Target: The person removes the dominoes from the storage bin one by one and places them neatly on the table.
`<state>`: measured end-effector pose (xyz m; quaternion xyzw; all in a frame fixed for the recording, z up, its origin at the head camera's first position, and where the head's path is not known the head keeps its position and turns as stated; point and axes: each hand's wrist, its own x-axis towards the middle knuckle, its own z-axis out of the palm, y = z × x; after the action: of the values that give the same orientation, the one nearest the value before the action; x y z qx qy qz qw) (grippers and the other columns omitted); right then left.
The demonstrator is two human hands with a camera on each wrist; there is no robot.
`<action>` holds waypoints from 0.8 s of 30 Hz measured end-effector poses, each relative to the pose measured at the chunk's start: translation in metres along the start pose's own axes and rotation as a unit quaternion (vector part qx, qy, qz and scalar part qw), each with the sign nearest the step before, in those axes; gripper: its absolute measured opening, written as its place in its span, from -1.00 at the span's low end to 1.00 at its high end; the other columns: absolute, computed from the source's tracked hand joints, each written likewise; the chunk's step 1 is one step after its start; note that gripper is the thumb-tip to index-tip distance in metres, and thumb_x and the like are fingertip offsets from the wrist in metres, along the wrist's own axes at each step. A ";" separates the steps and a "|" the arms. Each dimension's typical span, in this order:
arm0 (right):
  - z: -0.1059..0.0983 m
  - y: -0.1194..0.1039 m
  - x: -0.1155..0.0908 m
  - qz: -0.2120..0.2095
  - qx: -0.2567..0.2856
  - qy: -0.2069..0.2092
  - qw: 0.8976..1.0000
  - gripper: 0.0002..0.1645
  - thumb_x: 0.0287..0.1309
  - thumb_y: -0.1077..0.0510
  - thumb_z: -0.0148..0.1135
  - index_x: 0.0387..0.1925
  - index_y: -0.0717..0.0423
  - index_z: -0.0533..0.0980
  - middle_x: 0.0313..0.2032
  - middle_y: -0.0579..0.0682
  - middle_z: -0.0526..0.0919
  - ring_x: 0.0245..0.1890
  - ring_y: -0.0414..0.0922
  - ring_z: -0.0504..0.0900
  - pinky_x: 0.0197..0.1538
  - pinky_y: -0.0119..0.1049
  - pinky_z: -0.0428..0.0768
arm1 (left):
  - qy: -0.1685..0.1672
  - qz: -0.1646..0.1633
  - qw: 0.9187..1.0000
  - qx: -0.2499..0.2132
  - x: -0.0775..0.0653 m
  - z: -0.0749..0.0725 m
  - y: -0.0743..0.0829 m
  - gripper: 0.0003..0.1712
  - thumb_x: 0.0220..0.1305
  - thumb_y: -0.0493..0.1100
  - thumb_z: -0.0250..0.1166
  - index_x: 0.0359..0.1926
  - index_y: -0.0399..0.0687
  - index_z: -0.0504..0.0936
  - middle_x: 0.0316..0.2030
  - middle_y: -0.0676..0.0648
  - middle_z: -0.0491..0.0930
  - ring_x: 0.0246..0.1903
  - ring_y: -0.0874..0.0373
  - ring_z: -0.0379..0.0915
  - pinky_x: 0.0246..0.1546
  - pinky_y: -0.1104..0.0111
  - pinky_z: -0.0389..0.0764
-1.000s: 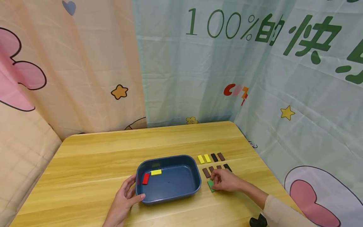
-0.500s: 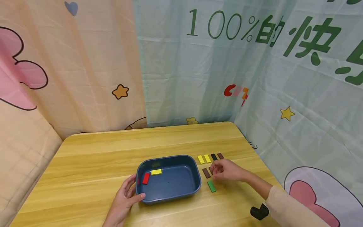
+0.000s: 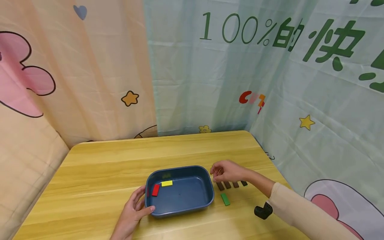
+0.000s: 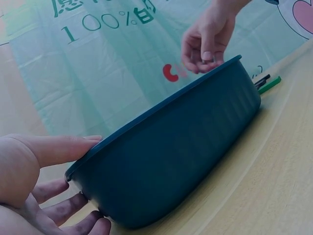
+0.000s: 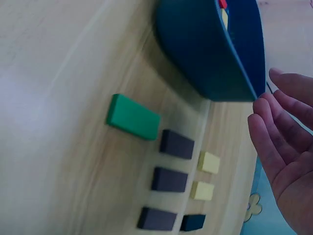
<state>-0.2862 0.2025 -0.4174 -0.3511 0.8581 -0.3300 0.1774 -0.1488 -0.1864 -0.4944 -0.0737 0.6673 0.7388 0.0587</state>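
Observation:
My left hand (image 3: 131,210) grips the left end of a dark blue plastic tray (image 3: 179,213), thumb over the rim and fingers against its outer wall. Inside lie a red block (image 3: 155,190) and a yellow block (image 3: 166,183). My right hand (image 3: 228,171) is raised beside the tray's right rim, its fingers loosely bent. In the right wrist view thumb and fingers stand apart with nothing between them. Beneath that hand are two yellow blocks (image 5: 209,162) and a black block (image 5: 193,223), mostly hidden in the head view.
Brown blocks (image 3: 227,185) and another black block (image 3: 244,183) form a row right of the tray. Nearer the person lies a green block (image 3: 225,199). A black object (image 3: 263,210) shows beside the right sleeve. Printed curtains (image 3: 186,83) surround the wooden table (image 3: 102,176).
My right hand has moved from over the green block to the brown row, then left and back beside the tray's rim. My left hand keeps its hold; the blocks lie as before.

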 end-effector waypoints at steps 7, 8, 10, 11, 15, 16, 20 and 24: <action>0.002 -0.022 0.029 -0.007 -0.017 -0.032 0.999 -0.70 0.30 0.19 0.43 -0.03 0.29 0.63 -0.31 -0.20 0.67 -0.27 -0.25 0.67 -0.12 -0.32 0.66 | -0.007 0.003 1.000 -0.005 0.001 0.000 -0.001 0.05 0.20 -0.46 0.46 0.58 -0.25 0.06 0.54 -0.38 0.07 0.50 -0.39 -0.05 0.30 0.23 0.43; 0.003 -0.024 0.034 -0.009 -0.018 -0.037 0.999 -0.70 0.30 0.19 0.43 -0.03 0.29 0.63 -0.31 -0.21 0.67 -0.27 -0.26 0.66 -0.12 -0.33 0.66 | -0.008 0.005 1.000 -0.004 0.001 -0.001 -0.001 0.04 0.20 -0.46 0.46 0.58 -0.25 0.06 0.54 -0.38 0.07 0.50 -0.39 -0.05 0.26 0.33 0.45; 0.007 -0.029 0.044 -0.013 -0.016 -0.047 0.999 -0.70 0.30 0.19 0.42 -0.02 0.29 0.62 -0.31 -0.21 0.67 -0.27 -0.27 0.66 -0.14 -0.35 0.67 | -0.005 0.012 1.000 -0.002 -0.001 -0.002 -0.001 0.02 0.19 -0.47 0.45 0.57 -0.26 0.09 0.53 -0.37 0.09 0.51 -0.38 -0.04 0.16 0.51 0.45; 0.009 -0.031 0.048 -0.014 -0.015 -0.053 0.998 -0.70 0.30 0.19 0.43 -0.02 0.29 0.62 -0.31 -0.22 0.68 -0.28 -0.28 0.66 -0.15 -0.35 0.67 | -0.005 0.016 1.000 0.000 -0.001 -0.003 -0.002 0.02 0.20 -0.47 0.45 0.56 -0.27 0.09 0.53 -0.37 0.09 0.50 -0.38 -0.04 0.10 0.59 0.44; 0.014 -0.040 0.065 -0.020 -0.019 -0.070 0.997 -0.69 0.28 0.21 0.45 -0.01 0.29 0.63 -0.33 -0.22 0.68 -0.30 -0.30 0.66 -0.17 -0.38 0.67 | -0.006 0.024 1.000 -0.002 -0.002 -0.003 -0.003 -0.01 0.20 -0.48 0.45 0.55 -0.28 0.11 0.52 -0.36 0.11 0.50 -0.36 -0.03 0.04 0.66 0.41; 0.015 -0.041 0.069 -0.023 -0.023 -0.071 0.997 -0.68 0.27 0.21 0.45 -0.02 0.29 0.63 -0.33 -0.22 0.68 -0.30 -0.30 0.66 -0.17 -0.39 0.66 | -0.008 0.024 1.000 -0.002 -0.001 -0.003 -0.004 -0.01 0.20 -0.47 0.45 0.55 -0.28 0.11 0.52 -0.37 0.11 0.50 -0.37 -0.03 0.04 0.65 0.42; 0.019 -0.049 0.084 -0.033 -0.037 -0.077 0.996 -0.68 0.25 0.22 0.47 -0.02 0.30 0.64 -0.32 -0.20 0.68 -0.30 -0.31 0.66 -0.15 -0.41 0.65 | -0.009 0.018 1.000 0.002 0.001 -0.002 -0.003 0.01 0.20 -0.45 0.46 0.56 -0.27 0.10 0.52 -0.38 0.10 0.50 -0.38 -0.02 0.07 0.61 0.44; 0.023 -0.055 0.097 -0.045 -0.053 -0.091 0.993 -0.67 0.26 0.21 0.46 0.00 0.30 0.64 -0.30 -0.19 0.70 -0.28 -0.34 0.66 -0.11 -0.44 0.63 | -0.008 0.012 1.000 0.001 0.001 -0.002 -0.001 0.02 0.20 -0.45 0.47 0.56 -0.27 0.09 0.53 -0.38 0.09 0.50 -0.37 -0.01 0.11 0.56 0.45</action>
<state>-0.3147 0.0932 -0.4029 -0.4269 0.8381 -0.2582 0.2206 -0.1496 -0.1879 -0.4957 -0.0594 0.6684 0.7394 0.0550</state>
